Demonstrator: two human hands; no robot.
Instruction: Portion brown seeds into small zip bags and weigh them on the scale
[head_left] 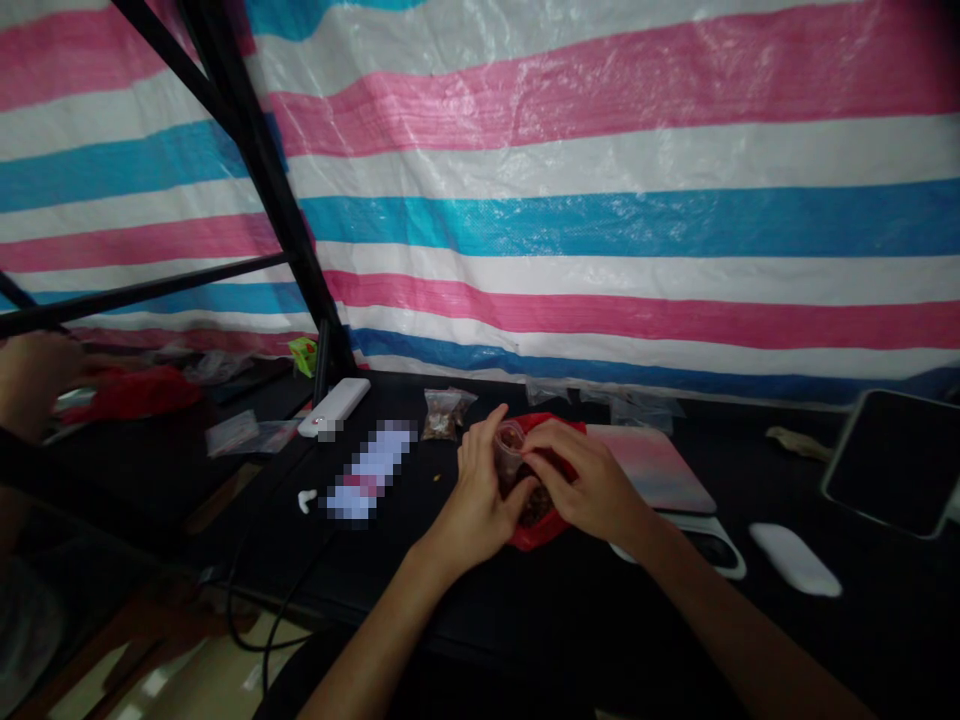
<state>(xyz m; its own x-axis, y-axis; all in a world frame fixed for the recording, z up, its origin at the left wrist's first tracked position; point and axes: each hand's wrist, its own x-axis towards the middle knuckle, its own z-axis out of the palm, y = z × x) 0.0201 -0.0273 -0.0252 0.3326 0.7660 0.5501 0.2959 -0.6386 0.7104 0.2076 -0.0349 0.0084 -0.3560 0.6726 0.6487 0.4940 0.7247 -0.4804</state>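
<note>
Over an open red plastic bag (pixel 546 532) near the middle of the black tabletop (pixel 420 560), I've got both of the wearer's hands in my head feed, working at a small clear plastic container (pixel 506 462). Can't tell if it's a bag or a cup, but its round mouth faces up and brown bits show inside.

Left hand (pixel 480 478) is curled around its left side, gripping it. Right hand (pixel 581 470) has its fingers drawn narrow at the rim; whether they're pinching a piece or just the edge, I honestly can't make out. More brown bits (pixel 535 507) sit in the red bag just below.

Going outward, I see a filled clear bag (pixel 441 416) to the left, then a phone (pixel 371 472) with a blurred-out screen, a white earbud (pixel 306 500) and a white power bank (pixel 337 404). On the right I get a flat pink-and-grey panel (pixel 660 470), a smooth white rounded object (pixel 795 560) and a dark-screened tablet (pixel 896 465). Flat clear bags (pixel 637 410) lie by the striped tarp (pixel 600 220). Far left, a co-worker's blurry hand (pixel 37 375) is near another red bag (pixel 146 393).
</note>
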